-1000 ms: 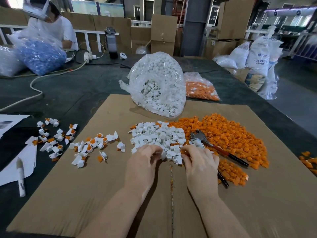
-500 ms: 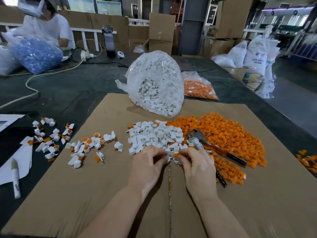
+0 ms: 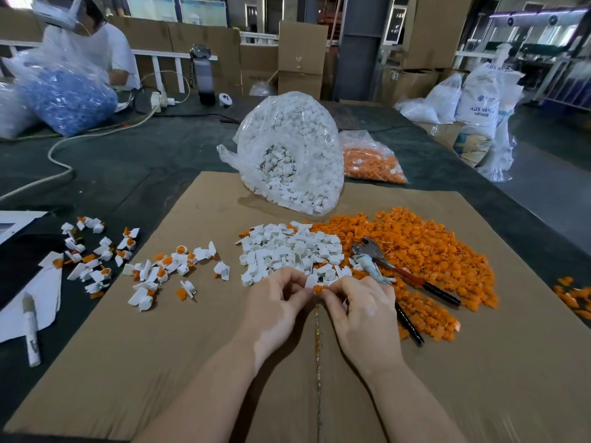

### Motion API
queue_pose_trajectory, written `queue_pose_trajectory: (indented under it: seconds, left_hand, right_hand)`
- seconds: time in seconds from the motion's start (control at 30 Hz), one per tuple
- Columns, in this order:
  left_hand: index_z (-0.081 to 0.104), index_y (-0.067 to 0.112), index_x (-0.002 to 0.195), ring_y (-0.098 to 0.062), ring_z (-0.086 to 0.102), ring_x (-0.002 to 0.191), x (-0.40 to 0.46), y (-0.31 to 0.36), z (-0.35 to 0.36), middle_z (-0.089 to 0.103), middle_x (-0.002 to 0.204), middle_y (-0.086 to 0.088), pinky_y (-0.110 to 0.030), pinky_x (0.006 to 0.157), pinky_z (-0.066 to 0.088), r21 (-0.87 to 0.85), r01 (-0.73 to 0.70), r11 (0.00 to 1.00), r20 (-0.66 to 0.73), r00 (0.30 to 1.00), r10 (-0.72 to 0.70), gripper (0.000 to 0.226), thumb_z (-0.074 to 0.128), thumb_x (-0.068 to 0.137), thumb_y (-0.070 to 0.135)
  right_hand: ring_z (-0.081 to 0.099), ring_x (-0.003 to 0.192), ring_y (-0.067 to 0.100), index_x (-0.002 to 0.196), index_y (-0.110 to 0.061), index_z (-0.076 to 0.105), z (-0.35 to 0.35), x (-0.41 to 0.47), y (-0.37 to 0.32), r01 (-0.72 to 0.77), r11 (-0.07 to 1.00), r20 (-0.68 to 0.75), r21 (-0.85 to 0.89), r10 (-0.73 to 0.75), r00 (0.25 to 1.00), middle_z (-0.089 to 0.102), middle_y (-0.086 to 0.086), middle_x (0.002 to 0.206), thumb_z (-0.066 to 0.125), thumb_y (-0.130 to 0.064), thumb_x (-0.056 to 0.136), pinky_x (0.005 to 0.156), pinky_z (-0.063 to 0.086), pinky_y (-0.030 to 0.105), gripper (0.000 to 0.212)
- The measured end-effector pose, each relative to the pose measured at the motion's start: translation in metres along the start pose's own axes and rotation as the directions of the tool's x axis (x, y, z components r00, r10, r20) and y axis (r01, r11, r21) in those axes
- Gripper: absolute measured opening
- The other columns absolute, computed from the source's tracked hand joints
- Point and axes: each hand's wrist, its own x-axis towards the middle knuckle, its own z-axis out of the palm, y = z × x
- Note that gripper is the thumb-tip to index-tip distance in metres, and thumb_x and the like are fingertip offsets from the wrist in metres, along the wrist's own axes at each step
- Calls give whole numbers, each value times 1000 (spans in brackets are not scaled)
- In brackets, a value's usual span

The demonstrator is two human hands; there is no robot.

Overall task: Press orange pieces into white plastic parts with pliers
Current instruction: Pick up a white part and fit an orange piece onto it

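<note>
Cardboard sheet (image 3: pixel 479 362) is laid over a dark surface (image 3: pixel 144 161) in a warehouse. At the sheet's centre, a white part (image 3: pixel 311 280) is pinched by the left hand (image 3: pixel 275 306), an orange piece (image 3: pixel 319 288) by the right hand (image 3: pixel 361 310), fingertips curled and meeting. White parts pile (image 3: pixel 287 251) and orange pile (image 3: pixel 431 251) lie just beyond; pliers (image 3: pixel 403 273) rest on the orange pile. Finished pieces (image 3: pixel 166 270) are scattered left of the hands.

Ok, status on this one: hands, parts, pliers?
Both hands, left and right, pinching one orange piece. Pliers untouched on orange pile. Nothing blocking.
</note>
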Motion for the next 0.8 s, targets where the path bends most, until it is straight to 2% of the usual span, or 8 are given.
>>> queue_pose_trajectory:
  seconds: [0.1, 0.27, 0.37, 0.47, 0.57, 0.7, 0.8]
  left_hand:
    - [60, 16, 81, -10, 56, 63, -1, 2, 0, 59, 65, 2, -24, 66, 45, -87, 25, 996, 45, 999, -21, 11, 67, 83, 8]
    - [57, 6, 79, -7, 56, 52, -5, 5, -1, 55, 57, -3, -16, 57, 46, -207, 25, 978, 97, 995, -5, 13, 63, 83, -4]
    - [57, 12, 74, -6, 53, 54, -6, 5, 0, 55, 59, -2, -14, 56, 44, -150, -21, 988, 101, 994, 36, 18, 63, 84, -2]
    - [59, 11, 77, -7, 55, 57, -7, 5, -1, 58, 64, -5, -15, 58, 45, -86, -56, 995, 101, 993, 64, 13, 64, 85, 2]
    - [58, 5, 86, -5, 58, 55, -5, 6, -2, 57, 66, -10, -13, 56, 46, -206, 0, 979, 104, 994, 22, 9, 60, 86, -3]
    - [58, 12, 104, -15, 59, 59, -1, 3, -4, 51, 63, -7, -21, 60, 50, -365, 50, 930, 134, 991, -1, 26, 55, 87, -8]
    - [62, 12, 101, -18, 58, 63, 0, -1, -6, 52, 62, -7, -27, 66, 53, -356, 39, 934, 131, 991, 8, 24, 55, 87, -7]
  right_hand:
    - [48, 52, 19, 60, -13, 56, 1, -1, 0, 12, 1000, -9, -17, -12, 1000, 47, -4, 51, 81, -12, 70, 66, 35, 32, 27]
    - [46, 49, 20, 57, -11, 49, 3, -2, 0, 61, 998, -10, -19, -61, 998, 46, -2, 50, 80, -8, 69, 64, 40, 37, 33]
    - [45, 47, 20, 56, -11, 48, 4, -2, 0, 87, 996, 7, -35, -87, 996, 46, -1, 48, 80, -5, 68, 60, 41, 39, 34]
    - [47, 49, 19, 57, -12, 50, 4, -2, 1, 70, 997, 26, -12, -70, 997, 48, -2, 50, 80, -7, 69, 63, 38, 36, 32]
    - [50, 58, 15, 63, -14, 57, 2, -2, 3, 16, 997, 44, 71, -19, 999, 54, -6, 57, 77, -15, 75, 69, 32, 31, 23]
    - [51, 71, 10, 79, -17, 65, -1, -2, 2, -32, 975, 24, 222, 28, 999, 56, -12, 68, 68, -27, 79, 74, 33, 26, 11]
    - [51, 79, 11, 95, -17, 68, -2, -1, 2, -35, 967, 30, 253, 28, 999, 57, -10, 74, 74, -21, 77, 77, 37, 30, 19]
